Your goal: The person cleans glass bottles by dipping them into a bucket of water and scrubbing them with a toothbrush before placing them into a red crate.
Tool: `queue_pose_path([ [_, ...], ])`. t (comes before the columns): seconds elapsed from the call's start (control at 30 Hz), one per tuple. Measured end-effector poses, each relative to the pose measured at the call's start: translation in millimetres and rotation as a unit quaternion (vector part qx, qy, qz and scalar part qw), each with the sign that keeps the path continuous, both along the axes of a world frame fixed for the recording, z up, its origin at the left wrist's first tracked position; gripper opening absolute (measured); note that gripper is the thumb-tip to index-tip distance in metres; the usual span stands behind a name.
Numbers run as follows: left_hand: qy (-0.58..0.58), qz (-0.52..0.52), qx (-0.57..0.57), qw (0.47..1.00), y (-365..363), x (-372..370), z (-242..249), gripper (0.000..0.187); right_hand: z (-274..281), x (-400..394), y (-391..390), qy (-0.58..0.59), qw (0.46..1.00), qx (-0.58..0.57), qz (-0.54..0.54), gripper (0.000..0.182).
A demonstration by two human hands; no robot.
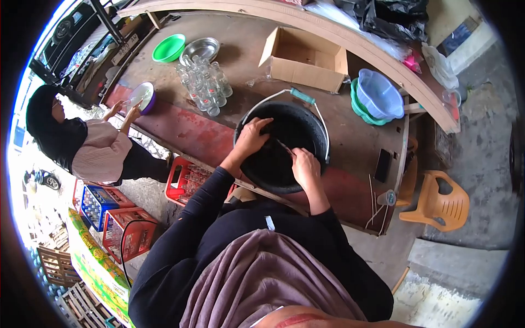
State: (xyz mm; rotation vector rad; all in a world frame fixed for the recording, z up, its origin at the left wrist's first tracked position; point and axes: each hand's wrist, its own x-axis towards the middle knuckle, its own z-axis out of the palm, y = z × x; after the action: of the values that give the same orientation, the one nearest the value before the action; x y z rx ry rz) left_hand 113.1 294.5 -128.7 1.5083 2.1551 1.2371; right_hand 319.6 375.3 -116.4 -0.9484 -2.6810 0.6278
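While the head camera looks down over a dark sleeve and a mauve scarf, both hands sit inside a black bucket [284, 164] that stands at the near edge of the brown tabletop [180, 131]. Left hand [252, 136] lies on the bucket's left inner wall, fingers curled over the rim, closed loosely against it. Right hand [305, 167] is closed around a thin dark object [285, 147], too small to identify, its tip pointing toward the left hand. Bucket's wire handle with teal grip [302, 97] is tipped back toward the far side. Beyond the bucket: a cluster of clear glass bottles [205, 82], a green bowl [168, 47] beside a metal dish [200, 48], an open cardboard box [303, 57], and stacked plastic basins [377, 95] to the right. A second person [87, 145] stands at the tabletop's left end, hands at a white plate [139, 95]. Red crates [183, 180] sit on the ground below; an orange chair [440, 202] stands right.
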Motion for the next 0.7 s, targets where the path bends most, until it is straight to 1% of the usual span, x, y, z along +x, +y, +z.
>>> queue_pose_path([
  [0.07, -0.001, 0.004, -0.006, 1.0, 1.3, -0.7, -2.3, 0.051, 16.7, -3.3, -4.5, 0.091, 0.995, -0.019, -0.023, 0.012],
  [0.1, -0.015, 0.011, -0.019, 1.0, 1.0, 2.2, 2.1, 0.045, 22.5, -4.3, -5.6, 0.114, 0.993, -0.026, -0.02, 0.013],
  [0.13, -0.005, 0.005, -0.006, 1.0, 0.0, 3.1, 2.3, 0.042, 22.2, -5.2, -4.7, 0.129, 0.991, -0.027, -0.008, 0.013],
  [0.2, 0.023, 0.021, -0.029, 0.999, -2.0, 8.5, 3.4, 0.037, 13.8, -2.6, -0.5, 0.064, 0.998, -0.018, 0.014, 0.014],
  [0.23, 0.044, 0.032, -0.047, 0.997, -3.2, 11.7, 8.0, 0.036, 18.9, -1.4, 0.2, -0.027, 0.999, -0.023, 0.012, 0.014],
  [0.27, 0.063, 0.041, -0.064, 0.995, -4.2, 14.8, 12.1, 0.035, 20.8, -1.4, -1.7, -0.026, 0.999, -0.019, 0.019, 0.014],
  [0.33, 0.087, 0.053, -0.071, 0.992, -3.2, 15.5, 12.6, 0.033, 25.4, -2.0, -2.9, 0.028, 0.999, -0.026, -0.003, 0.014],
  [0.37, 0.092, 0.057, -0.075, 0.991, -2.6, 15.7, 10.1, 0.032, 28.2, -2.9, -3.9, 0.071, 0.997, -0.024, 0.001, 0.015],
  [0.4, 0.096, 0.059, -0.08, 0.99, -2.5, 17.0, 9.5, 0.032, 29.7, -4.5, -4.5, 0.07, 0.997, -0.022, 0.002, 0.015],
  [0.43, 0.095, 0.059, -0.079, 0.991, -1.9, 18.9, 8.9, 0.032, 31.1, -6.6, -4.7, 0.098, 0.995, -0.022, 0.007, 0.016],
  [0.47, 0.087, 0.068, -0.104, 0.988, -0.4, 20.4, 8.9, 0.034, 32.4, -7.4, -3.9, 0.127, 0.992, -0.022, 0.011, 0.016],
  [0.5, 0.08, 0.076, -0.129, 0.986, 1.9, 20.7, 10.1, 0.035, 31.8, -5.9, -1.5, 0.102, 0.994, -0.023, 0.03, 0.016],
  [0.53, 0.081, 0.077, -0.125, 0.986, 2.9, 17.6, 4.3, 0.035, 23.7, -3.8, 2.9, 0.044, 0.998, -0.02, 0.038, 0.017],
  [0.57, 0.065, 0.041, -0.115, 0.99, 3.0, 11.3, -6.2, 0.035, 20.3, -1.2, 5.3, -0.002, 0.999, -0.016, 0.037, 0.017],
  [0.6, 0.05, 0.005, -0.106, 0.993, 2.8, 8.2, -5.7, 0.035, 22.3, -0.3, 5.4, -0.048, 0.998, -0.013, 0.036, 0.016],
  [0.63, 0.038, 0.007, -0.118, 0.992, 3.0, 8.5, -6.1, 0.04, 24.1, 0.6, 3.4, -0.046, 0.998, -0.01, 0.038, 0.016],
  [0.7, 0.041, 0.007, -0.132, 0.99, 1.5, 8.5, -4.2, 0.04, 30.0, 0.3, -0.9, 0.091, 0.996, -0.013, 0.012, 0.017],
])
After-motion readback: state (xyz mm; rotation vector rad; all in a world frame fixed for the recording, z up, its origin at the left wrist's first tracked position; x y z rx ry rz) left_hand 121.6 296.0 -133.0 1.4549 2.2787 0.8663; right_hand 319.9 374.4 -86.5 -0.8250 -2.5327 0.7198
